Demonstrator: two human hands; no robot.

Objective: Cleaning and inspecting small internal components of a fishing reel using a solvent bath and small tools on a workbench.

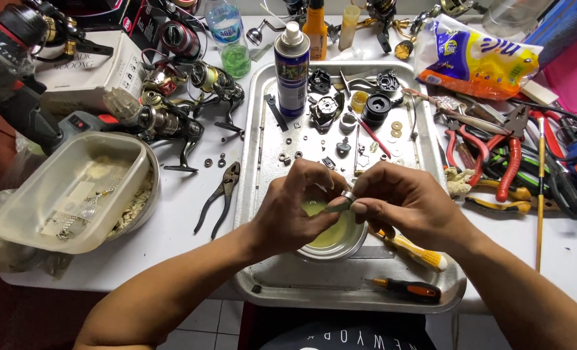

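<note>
Metal, ring-shaped and small, the bearing (pixel 347 195) is pinched between the fingertips of the left hand (pixel 296 210) and the right hand (pixel 402 206), both closed narrowly on it. It is held just above the round tin (pixel 360 243) of yellowish grease, at twelve o'clock from it, equally near either hand.

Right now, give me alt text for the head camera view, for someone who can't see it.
Two bare hands, left hand and right hand, pinch a small metal ring together over a round tin of yellowish grease on a metal tray strewn with small reel parts. Fishing reels, pliers and screwdrivers surround it.
</note>
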